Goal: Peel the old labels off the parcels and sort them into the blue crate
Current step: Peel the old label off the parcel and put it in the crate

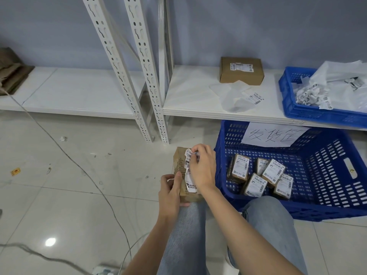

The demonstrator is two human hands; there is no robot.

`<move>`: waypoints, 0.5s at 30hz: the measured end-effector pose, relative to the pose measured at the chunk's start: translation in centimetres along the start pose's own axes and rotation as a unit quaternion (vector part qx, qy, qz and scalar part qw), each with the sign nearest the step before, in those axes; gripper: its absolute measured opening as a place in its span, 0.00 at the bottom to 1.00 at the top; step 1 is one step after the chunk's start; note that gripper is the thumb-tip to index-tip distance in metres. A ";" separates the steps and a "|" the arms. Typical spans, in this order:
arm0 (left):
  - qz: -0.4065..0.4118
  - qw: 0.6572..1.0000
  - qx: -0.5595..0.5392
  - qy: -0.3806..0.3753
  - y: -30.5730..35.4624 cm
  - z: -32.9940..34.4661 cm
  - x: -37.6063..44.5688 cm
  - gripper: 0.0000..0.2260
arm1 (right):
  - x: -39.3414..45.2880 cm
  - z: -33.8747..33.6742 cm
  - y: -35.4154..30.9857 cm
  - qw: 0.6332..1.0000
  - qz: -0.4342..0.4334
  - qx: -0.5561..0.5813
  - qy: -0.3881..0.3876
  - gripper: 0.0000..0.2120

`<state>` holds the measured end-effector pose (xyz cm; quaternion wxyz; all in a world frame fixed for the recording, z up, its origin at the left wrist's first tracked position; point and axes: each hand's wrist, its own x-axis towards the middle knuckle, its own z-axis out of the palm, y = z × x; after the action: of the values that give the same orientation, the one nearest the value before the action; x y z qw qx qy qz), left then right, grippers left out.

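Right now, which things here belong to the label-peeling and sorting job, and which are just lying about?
Job:
- parcel held by left hand
- old label pinched by right hand
- big blue crate with sorted parcels
- brown box on the shelf

Lying about:
- cable across the floor
- upper crate of paper scraps
- folded cardboard

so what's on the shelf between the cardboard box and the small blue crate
In the head view, a clear plastic bag with a loose label lies on the shelf between the box and the crate.
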<state>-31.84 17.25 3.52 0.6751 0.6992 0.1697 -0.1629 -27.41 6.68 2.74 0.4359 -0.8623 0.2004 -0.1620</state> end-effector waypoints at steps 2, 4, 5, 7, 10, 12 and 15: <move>-0.002 1.000 -0.001 0.003 0.0 0.0 0.0 0.10 | 0.0 0.0 0.0 1.000 -0.003 0.002 0.002 0.08; -0.002 1.000 -0.001 0.002 0.0 0.0 0.0 0.11 | 0.0 0.0 0.1 1.000 -0.001 0.004 0.004 0.08; -0.001 1.000 0.001 0.001 0.0 0.0 0.0 0.11 | -0.1 0.0 0.1 1.000 -0.001 0.005 0.006 0.08; 0.000 1.000 0.003 0.000 0.0 0.0 -0.1 0.11 | -0.1 -0.1 0.1 1.000 0.001 0.012 0.012 0.08; -0.001 1.000 0.004 0.002 0.1 0.1 -0.1 0.12 | -0.3 -0.2 0.0 0.999 0.006 0.031 0.012 0.09; -0.004 1.000 0.001 0.005 0.2 0.1 -0.1 0.12 | -0.5 -0.4 0.0 0.999 0.001 0.037 0.010 0.09; -0.005 1.000 -0.002 0.004 0.3 0.1 -0.2 0.11 | -0.5 -0.5 0.0 0.997 0.031 0.073 -0.004 0.21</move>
<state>-31.82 17.15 3.88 0.6748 0.6979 0.1763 -0.1628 -28.13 6.57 2.95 0.5032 -0.8224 0.2126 -0.1589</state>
